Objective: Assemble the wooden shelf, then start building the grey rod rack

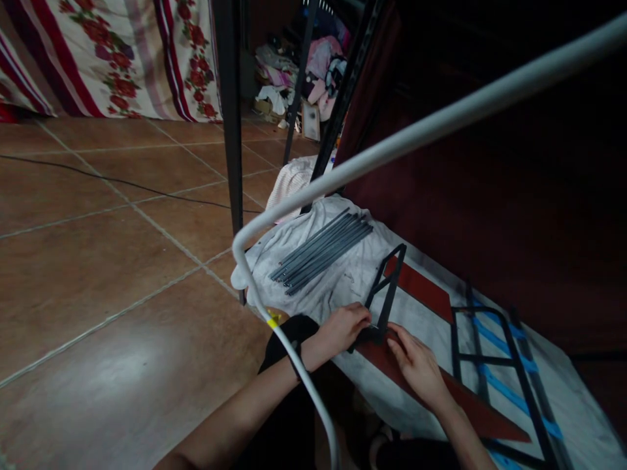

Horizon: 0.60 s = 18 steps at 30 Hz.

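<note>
A black metal frame [390,294] with a crossbar stands tilted at the end of a reddish-brown board [406,375]. My left hand [345,326] is closed at the frame's lower left side, its fingertips pinching something small that I cannot make out. On the opposite side, my right hand [418,365] has its thumb and fingers closed at the frame's lower corner, where it meets the board. A second reddish-brown board [426,287] lies behind the frame. Thin grey metal rods [326,251] lie in a bundle on a crumpled light cloth [333,310] beyond my left hand.
Another black frame [484,359] with blue strips lies at the right. A bent white tube [421,134] crosses in front of the view. A dark upright post [230,130] stands on the tiled floor [98,274]. Clothes [321,72] are piled at the back.
</note>
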Each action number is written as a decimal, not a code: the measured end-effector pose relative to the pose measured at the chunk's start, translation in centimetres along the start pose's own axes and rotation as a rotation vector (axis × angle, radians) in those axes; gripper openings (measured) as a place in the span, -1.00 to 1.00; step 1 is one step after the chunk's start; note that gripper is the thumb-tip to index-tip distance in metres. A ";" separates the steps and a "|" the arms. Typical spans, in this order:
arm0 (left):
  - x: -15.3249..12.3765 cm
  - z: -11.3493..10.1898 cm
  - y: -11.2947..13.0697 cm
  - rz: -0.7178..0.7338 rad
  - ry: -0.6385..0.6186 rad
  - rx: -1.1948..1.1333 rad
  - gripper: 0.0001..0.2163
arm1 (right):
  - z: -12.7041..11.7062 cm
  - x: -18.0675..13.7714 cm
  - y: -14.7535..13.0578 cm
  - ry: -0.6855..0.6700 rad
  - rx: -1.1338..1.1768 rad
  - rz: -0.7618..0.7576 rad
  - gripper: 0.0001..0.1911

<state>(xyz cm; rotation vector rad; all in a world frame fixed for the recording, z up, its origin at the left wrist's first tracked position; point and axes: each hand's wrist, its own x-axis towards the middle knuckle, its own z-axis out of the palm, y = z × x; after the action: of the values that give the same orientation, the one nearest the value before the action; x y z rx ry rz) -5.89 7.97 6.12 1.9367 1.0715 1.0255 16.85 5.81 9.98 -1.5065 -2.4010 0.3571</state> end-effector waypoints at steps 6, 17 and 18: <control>0.2 0.2 0.9 0.035 -0.043 0.102 -0.81 | 0.2 -0.5 -0.4 -0.048 0.054 0.044 -0.66; 1.4 0.2 0.4 0.059 -0.067 -0.016 -0.83 | 0.2 -0.1 -1.0 -0.082 0.150 0.041 -0.67; 1.5 0.1 0.4 0.055 -0.076 -0.016 -0.83 | 0.2 -0.1 -0.9 -0.087 0.158 0.042 -0.67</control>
<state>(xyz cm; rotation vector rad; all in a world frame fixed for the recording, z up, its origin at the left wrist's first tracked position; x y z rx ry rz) -5.15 9.09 6.84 1.9858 0.9704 0.9791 16.08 5.35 10.11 -1.5006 -2.3465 0.6175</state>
